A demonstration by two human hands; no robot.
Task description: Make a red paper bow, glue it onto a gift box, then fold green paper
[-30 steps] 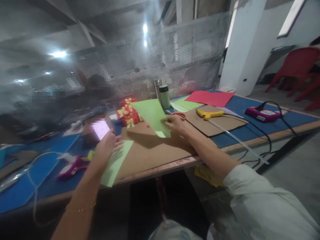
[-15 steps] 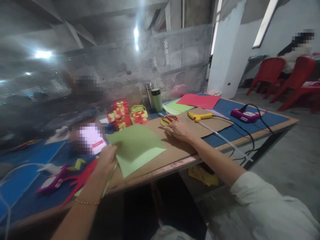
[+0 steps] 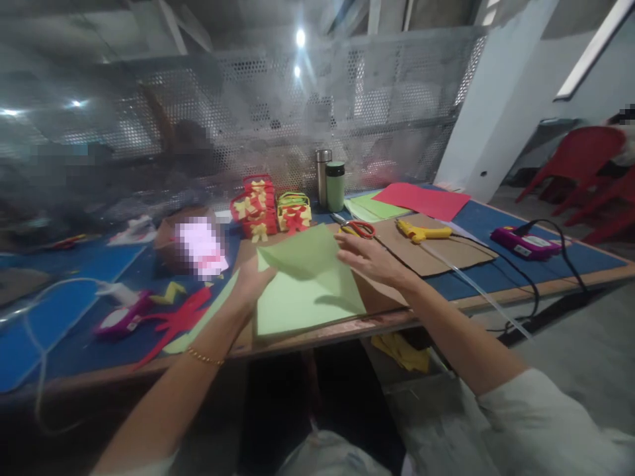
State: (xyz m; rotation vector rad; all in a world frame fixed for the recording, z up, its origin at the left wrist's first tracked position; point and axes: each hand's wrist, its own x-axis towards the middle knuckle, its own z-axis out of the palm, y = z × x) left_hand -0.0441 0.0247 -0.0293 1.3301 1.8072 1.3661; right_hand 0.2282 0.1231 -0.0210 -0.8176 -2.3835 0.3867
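- Green sheet (image 3: 310, 307) pinched at its left edge in the left hand (image 3: 252, 281), thumb on top, the other fingers partly hidden.
- Right hand (image 3: 370, 259) held over the upper right side of that sheet, fingers loosely spread; cannot tell whether touching the paper.
- Lying over brown cardboard (image 3: 387, 294) near the front edge of the blue counter (image 3: 454, 283), with the far part of the sheet bent and shadowed.
- Beside the left forearm, a pale green strip (image 3: 196, 329), a red cutout (image 3: 186, 316) and a yellow zigzag piece (image 3: 169, 293).
- Farther left, a purple device (image 3: 123, 317) with a white plug; behind the cutout, a phone (image 3: 202, 246) with a lit, blurred screen.
- Beyond the sheet, red baskets (image 3: 258, 210) with yellow bows, next to a yellow basket (image 3: 294, 210) with a red bow.
- To the right of these, a metal flask (image 3: 322, 180) and a green flask (image 3: 336, 190), upright.
- Just past the right hand, scissors (image 3: 361, 229) with red and yellow handles.
- On a second cardboard piece (image 3: 436, 256), a yellow glue gun (image 3: 425, 232); behind it, a red sheet (image 3: 424, 198) partly over green paper (image 3: 380, 206).
- Near the right end, a purple box (image 3: 526, 244) with a black cable.
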